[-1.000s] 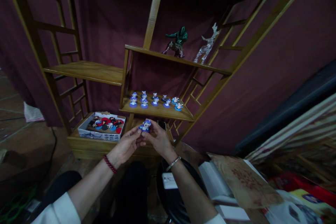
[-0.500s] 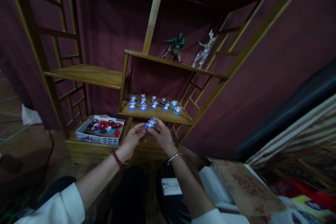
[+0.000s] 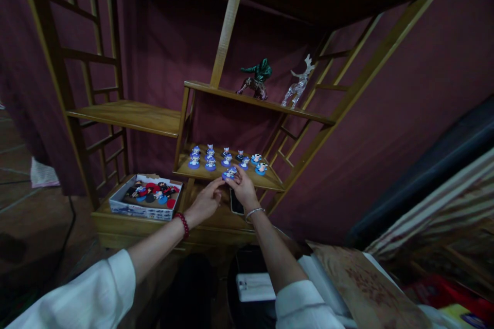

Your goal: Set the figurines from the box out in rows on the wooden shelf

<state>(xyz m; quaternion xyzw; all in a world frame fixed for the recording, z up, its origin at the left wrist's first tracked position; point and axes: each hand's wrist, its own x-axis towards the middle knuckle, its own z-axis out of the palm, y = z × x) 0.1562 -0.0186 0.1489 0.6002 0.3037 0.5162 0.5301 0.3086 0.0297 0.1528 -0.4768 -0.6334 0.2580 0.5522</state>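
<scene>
A small purple-and-white toy figurine [image 3: 229,172] on a round purple base is held in front of the lower shelf's edge. My right hand [image 3: 245,191] grips it between thumb and fingers from the right. From the left, my left hand [image 3: 204,202] has its fingertips at the base, with its other fingers curled. Just behind, several similar purple figurines [image 3: 227,160] stand in rows on the lower shelf [image 3: 181,165]. Darker small figurines [image 3: 226,152] stand at the back, and blue-based ones [image 3: 261,168] on the right.
An open box [image 3: 142,211] of red, black and blue figurines sits at lower left. A dark phone [image 3: 236,202] lies below the shelf, partly behind my right hand. Above stand a green-and-brown crouching figure [image 3: 258,79] and a clear deer [image 3: 298,84]. A white case [image 3: 255,288] lies in front.
Both hands have moved forward and slightly up with the figurine, closer to the shelf's front edge. The view has tilted a little, and the phone now shows beneath my right hand.
</scene>
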